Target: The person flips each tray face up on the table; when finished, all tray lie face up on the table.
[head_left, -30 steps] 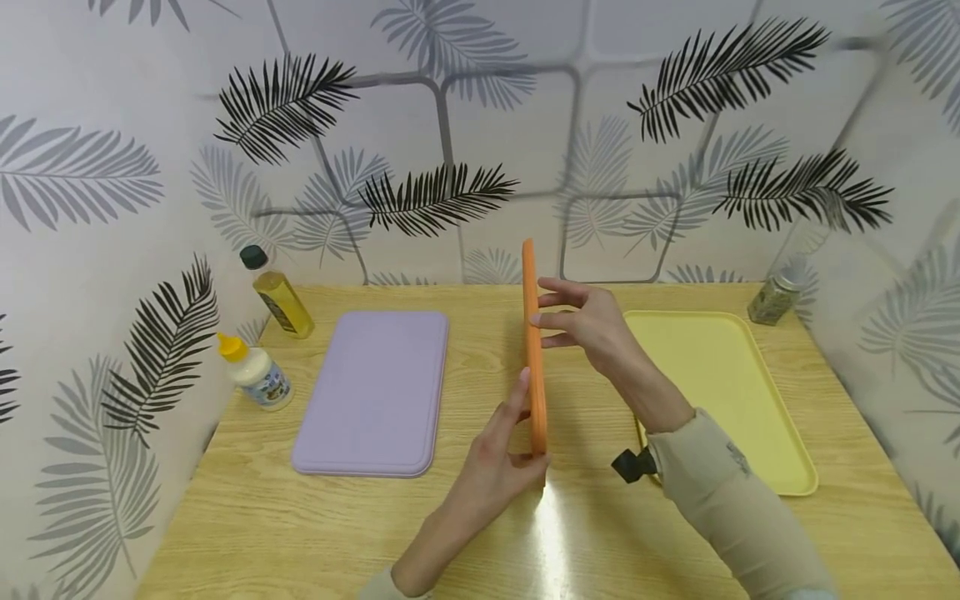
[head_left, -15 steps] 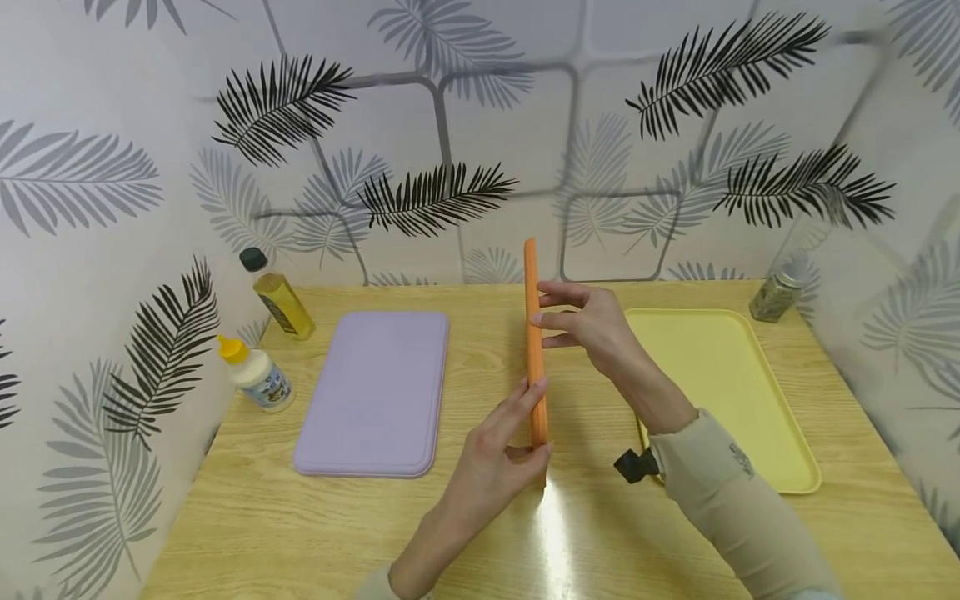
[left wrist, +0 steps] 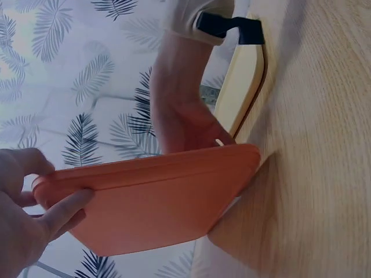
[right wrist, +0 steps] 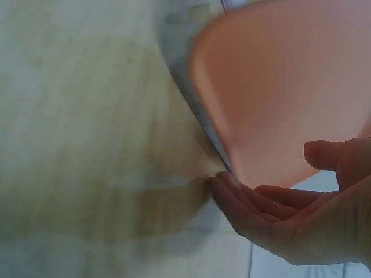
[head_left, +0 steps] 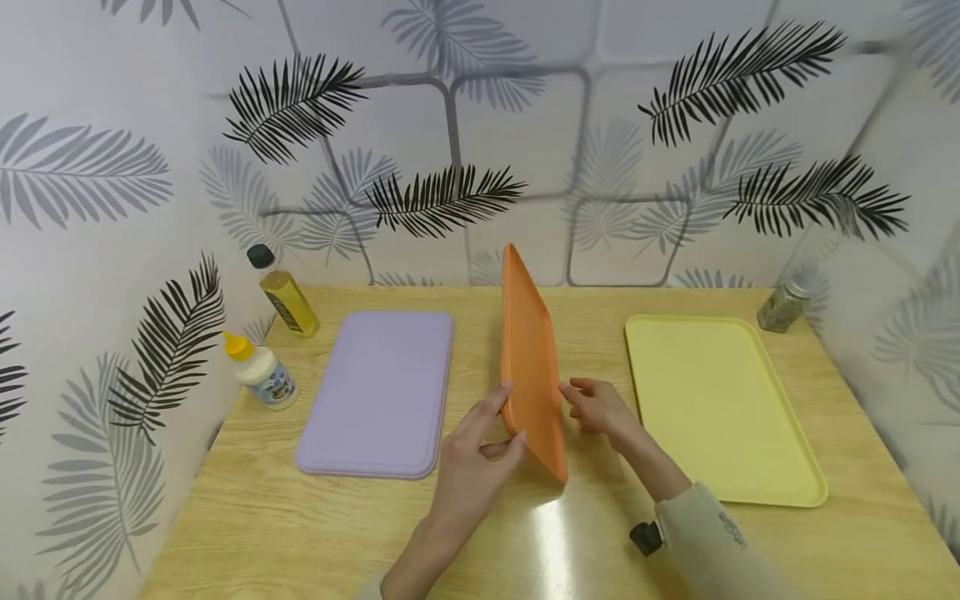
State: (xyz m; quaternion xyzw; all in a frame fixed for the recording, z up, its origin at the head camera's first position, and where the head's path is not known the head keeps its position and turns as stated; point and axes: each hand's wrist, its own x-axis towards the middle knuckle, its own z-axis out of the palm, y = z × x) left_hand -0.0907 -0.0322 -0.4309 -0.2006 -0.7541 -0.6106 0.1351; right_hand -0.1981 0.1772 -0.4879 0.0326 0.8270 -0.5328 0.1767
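Note:
An orange tray stands tilted on edge at the middle of the table, its top leaning left and its hollow face turned right. My left hand pinches its near upper corner, thumb on one side and fingers on the other; the left wrist view shows this grip of the left hand and the tray's underside. Low on the right, my right hand is at the tray's bottom edge. In the right wrist view, the right hand has its fingertips at that edge, thumb raised apart from the tray.
A lilac tray lies left, a yellow tray right, both flat on the wooden table. An oil bottle and a white glue bottle with a yellow cap stand at left. A small jar stands at the back right.
The orange tray has tipped from nearly upright, its top going left and its bottom right. My right hand has moved down from its upper side to the lower edge. My left hand shifted slightly left.

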